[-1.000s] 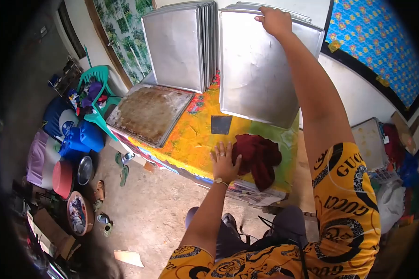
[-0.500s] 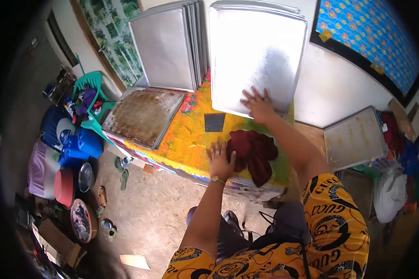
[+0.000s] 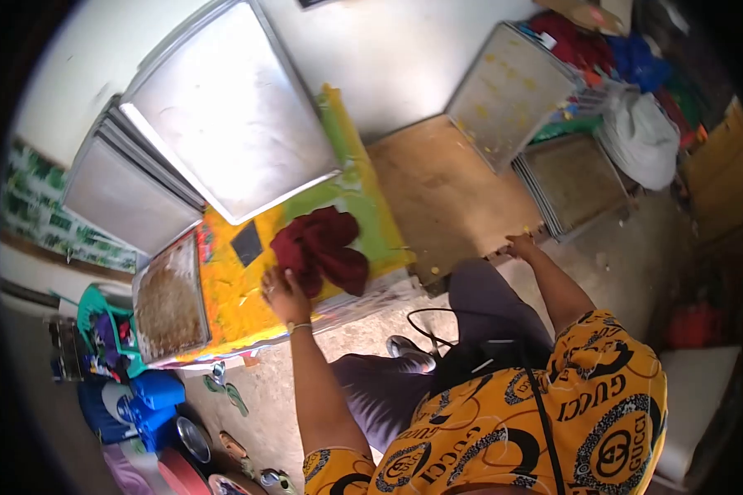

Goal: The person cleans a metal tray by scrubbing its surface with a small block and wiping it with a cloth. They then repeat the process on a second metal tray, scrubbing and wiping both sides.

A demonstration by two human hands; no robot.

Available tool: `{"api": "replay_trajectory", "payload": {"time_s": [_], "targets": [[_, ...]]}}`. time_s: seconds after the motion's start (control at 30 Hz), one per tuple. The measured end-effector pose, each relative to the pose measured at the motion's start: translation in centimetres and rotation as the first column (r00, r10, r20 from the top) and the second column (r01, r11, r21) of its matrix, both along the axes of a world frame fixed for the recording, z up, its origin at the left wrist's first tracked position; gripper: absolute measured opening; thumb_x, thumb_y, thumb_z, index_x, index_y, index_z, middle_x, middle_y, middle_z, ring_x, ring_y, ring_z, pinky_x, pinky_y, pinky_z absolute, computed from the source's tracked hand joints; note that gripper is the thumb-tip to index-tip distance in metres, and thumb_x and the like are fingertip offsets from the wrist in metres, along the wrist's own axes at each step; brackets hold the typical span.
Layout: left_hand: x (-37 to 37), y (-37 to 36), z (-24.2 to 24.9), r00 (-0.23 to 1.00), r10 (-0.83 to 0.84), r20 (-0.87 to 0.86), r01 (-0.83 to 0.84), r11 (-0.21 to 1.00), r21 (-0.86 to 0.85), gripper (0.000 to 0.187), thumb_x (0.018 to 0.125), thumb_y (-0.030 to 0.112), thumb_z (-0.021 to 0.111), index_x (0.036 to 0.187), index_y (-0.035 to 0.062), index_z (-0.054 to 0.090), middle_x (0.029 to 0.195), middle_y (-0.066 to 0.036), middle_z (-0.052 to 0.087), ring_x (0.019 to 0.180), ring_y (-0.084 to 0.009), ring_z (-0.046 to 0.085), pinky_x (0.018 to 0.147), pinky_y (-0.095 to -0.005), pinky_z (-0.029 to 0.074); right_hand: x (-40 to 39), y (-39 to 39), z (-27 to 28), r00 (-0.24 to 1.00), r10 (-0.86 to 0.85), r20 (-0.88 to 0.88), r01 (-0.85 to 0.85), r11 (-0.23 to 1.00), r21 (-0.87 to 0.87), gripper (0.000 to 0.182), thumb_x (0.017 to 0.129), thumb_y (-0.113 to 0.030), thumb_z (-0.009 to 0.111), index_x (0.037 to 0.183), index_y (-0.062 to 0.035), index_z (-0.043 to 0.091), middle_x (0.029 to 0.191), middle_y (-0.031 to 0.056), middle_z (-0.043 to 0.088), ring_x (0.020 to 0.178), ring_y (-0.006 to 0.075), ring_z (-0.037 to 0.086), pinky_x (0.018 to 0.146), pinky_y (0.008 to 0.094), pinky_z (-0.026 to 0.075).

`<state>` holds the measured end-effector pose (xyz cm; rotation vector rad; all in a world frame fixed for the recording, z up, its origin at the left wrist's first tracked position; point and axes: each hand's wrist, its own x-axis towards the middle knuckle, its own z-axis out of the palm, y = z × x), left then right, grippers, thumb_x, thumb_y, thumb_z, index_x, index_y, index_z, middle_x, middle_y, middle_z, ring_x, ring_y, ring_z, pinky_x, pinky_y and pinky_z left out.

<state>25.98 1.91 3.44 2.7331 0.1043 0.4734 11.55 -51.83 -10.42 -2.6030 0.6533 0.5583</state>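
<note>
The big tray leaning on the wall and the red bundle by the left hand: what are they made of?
The tray looks like bare sheet metal, likely aluminium: dull grey with a soft sheen and raised rim. The red bundle, touched by the left hand, looks like soft cloth: matte, crumpled folds.

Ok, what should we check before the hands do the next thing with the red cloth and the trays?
1. Left hand touching the red cloth: ok, it rests at the cloth's edge on the table.
2. Right hand free: cannot tell; it reaches toward the stacked trays on the floor, fingers partly hidden.
3. Clean tray steady: ok, it leans against the wall with no hand on it.
4. Dirty tray lying flat: ok, though it sits at the table's edge.
5. Cloth safely on the table: not ok, part of it hangs over the front edge.
</note>
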Motion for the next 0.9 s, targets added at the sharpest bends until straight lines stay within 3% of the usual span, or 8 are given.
{"api": "replay_trajectory", "payload": {"time_s": [0.07,0.13,0.23,0.3,0.37,0.47,0.7,0.9], "targets": [[-0.1,-0.4,0.2,1.0,0.008,-0.02,-0.008,1.0,0.025,0.05,0.094,0.039,0.043,0.13,0.0053,0.049,0.138,-0.021,0.042,0.131,-0.0366,0.033,0.108,-0.05,0.02,-3.2,-3.8,-6.8,0.962,-0.191,-0.196,0.228,0.956,0.187,0.055,0.077,-0.034,0.07,0.124,-0.0074,0.056,0.112,0.0178,0.062,0.092,0.0316,0.062,0.08,0.0446,0.048],[0.1,-0.3,0.0,0.999,0.017,-0.029,-0.015,0.999,0.047,0.05,0.094,0.04,0.043,0.13,0.0055,0.049,0.138,-0.02,0.042,0.131,-0.0364,0.033,0.108,-0.0501,0.021,-4.3,-4.1,-8.8,0.888,-0.389,-0.247,0.455,0.824,0.337,0.052,0.078,-0.035,0.069,0.119,-0.007,0.057,0.108,0.015,0.062,0.087,0.0301,0.06,0.074,0.0457,0.048],[0.5,0.4,-0.8,1.0,-0.022,-0.011,0.023,0.998,0.055,0.048,0.096,0.037,0.04,0.127,0.002,0.051,0.136,-0.02,0.044,0.129,-0.0362,0.035,0.107,-0.0476,0.024,-4.9,-3.1,-8.9,0.654,-0.684,-0.322,0.731,0.464,0.501,0.04,0.079,-0.034,0.068,0.108,-0.0069,0.06,0.093,0.0099,0.06,0.075,0.0239,0.056,0.062,0.0447,0.045],[0.7,1.0,-1.1,0.999,-0.052,-0.005,0.052,0.997,0.048,0.048,0.096,0.036,0.039,0.125,0.0003,0.052,0.135,-0.02,0.045,0.129,-0.0366,0.036,0.107,-0.046,0.025,-4.0,-2.1,-6.8,0.592,-0.744,-0.31,0.73,0.332,0.597,0.035,0.083,-0.033,0.061,0.111,-0.0111,0.057,0.094,0.0083,0.058,0.078,0.0222,0.055,0.065,0.0418,0.044],[0.7,1.1,-1.1,0.998,-0.065,-0.01,0.065,0.997,0.039,0.048,0.096,0.036,0.038,0.124,-0.0012,0.053,0.134,-0.02,0.046,0.127,-0.0371,0.037,0.106,-0.0445,0.026,-3.5,-2.1,-6.6,0.374,-0.863,-0.34,0.658,-0.012,0.753,0.039,0.084,-0.033,0.059,0.118,-0.0133,0.052,0.101,0.0067,0.057,0.084,0.0235,0.056,0.069,0.0421,0.044],[0.5,0.4,-0.7,0.998,-0.057,0.018,0.056,0.998,0.028,0.049,0.096,0.036,0.039,0.124,-0.0016,0.053,0.133,-0.021,0.047,0.127,-0.0375,0.038,0.106,-0.044,0.027,-3.9,-4.8,-7.3,0.146,-0.92,-0.363,0.604,-0.208,0.769,0.043,0.085,-0.032,0.058,0.123,-0.0148,0.049,0.109,0.007,0.055,0.092,0.026,0.056,0.076,0.0441,0.043],[0.6,0.2,-0.7,1.0,-0.028,-0.008,0.028,0.998,0.047,0.051,0.097,0.036,0.036,0.126,-0.003,0.05,0.135,-0.021,0.045,0.127,-0.0377,0.038,0.106,-0.043,0.027,-10.9,-9.8,-10.2,-0.09,-0.933,-0.348,0.666,-0.316,0.676,0.044,0.085,-0.032,0.061,0.123,-0.0132,0.049,0.112,0.009,0.054,0.095,0.0314,0.056,0.08,0.0489,0.042],[0.5,-0.2,-0.3,0.999,-0.025,-0.034,0.027,0.998,0.062,0.05,0.097,0.034,0.036,0.126,-0.004,0.05,0.135,-0.022,0.045,0.126,-0.0382,0.038,0.106,-0.0432,0.029,-14.5,-9.4,-12.4,-0.079,-0.913,-0.401,0.739,-0.323,0.591,0.044,0.085,-0.032,0.062,0.122,-0.0124,0.05,0.108,0.0096,0.056,0.092,0.0315,0.058,0.078,0.0478,0.044]]}}
